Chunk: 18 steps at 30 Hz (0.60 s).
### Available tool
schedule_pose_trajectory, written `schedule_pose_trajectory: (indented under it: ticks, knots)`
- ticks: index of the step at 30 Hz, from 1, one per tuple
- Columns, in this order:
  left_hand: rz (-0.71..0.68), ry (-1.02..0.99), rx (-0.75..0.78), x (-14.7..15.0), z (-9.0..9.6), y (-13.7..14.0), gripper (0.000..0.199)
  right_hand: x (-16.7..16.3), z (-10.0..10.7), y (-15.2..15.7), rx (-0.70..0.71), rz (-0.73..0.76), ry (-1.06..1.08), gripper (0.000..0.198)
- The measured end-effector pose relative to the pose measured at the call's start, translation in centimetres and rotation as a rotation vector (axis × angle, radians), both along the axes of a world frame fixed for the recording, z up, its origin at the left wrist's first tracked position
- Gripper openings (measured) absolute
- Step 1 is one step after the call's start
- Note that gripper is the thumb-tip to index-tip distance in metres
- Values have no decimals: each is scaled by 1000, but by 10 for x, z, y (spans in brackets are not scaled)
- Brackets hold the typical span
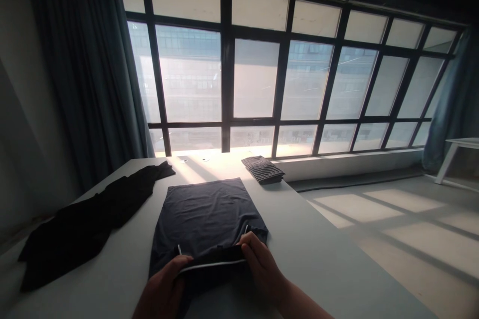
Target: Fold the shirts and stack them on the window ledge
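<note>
A dark navy shirt (pixel 209 209) lies spread on the white table (pixel 299 254), its far edge flat and straight. Its near end is lifted, showing a white-trimmed edge between my hands. My left hand (pixel 166 284) is closed on the left side of that edge, thumb on top. On the right side, my right hand (pixel 262 264) pinches the same edge between thumb and fingers. Small white stripes show on the cloth beside each hand. The part of the shirt closest to me is in shadow and partly hidden by my hands.
A black garment (pixel 97 214) lies loosely stretched along the table's left side. Toward the far right edge sits a folded striped garment (pixel 264 169). Windows and a dark curtain (pixel 82 70) stand behind. Another white table (pixel 462 143) is at the far right, across the sunlit floor.
</note>
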<state>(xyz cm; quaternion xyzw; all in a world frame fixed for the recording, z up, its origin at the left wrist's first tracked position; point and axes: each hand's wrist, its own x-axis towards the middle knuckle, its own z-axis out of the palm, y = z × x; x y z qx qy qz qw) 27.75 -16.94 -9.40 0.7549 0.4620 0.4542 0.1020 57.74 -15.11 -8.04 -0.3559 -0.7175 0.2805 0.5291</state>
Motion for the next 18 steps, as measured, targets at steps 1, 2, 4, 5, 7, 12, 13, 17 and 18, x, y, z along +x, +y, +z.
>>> schedule_pose_trajectory:
  ticks: [1,2,4,5,7,12,13,17,18]
  knots:
    - [19,-34,-17,-2,0,0,26,0,0,0,5,11,-9,35]
    - [38,-69,-39,-3,2,0,25,-1,0,-1,9,23,-16,35]
    - [105,-145,-81,-3,6,0,16,-2,-1,0,17,44,-25,34]
    - [138,-175,-98,-2,8,-1,11,-3,-2,0,23,57,-32,34]
    - [168,-213,-121,1,11,-2,8,-4,-3,2,41,81,-56,34]
    - [68,-190,-190,6,1,-3,20,-4,-1,1,82,78,-66,35]
    - [40,-176,-198,7,-2,-3,18,-4,0,1,71,67,-42,35]
    - [-128,-100,-235,14,-4,-7,19,-2,3,1,-13,-21,87,37]
    - [-190,-64,-242,17,-1,-9,26,-2,3,1,-29,-40,113,38]
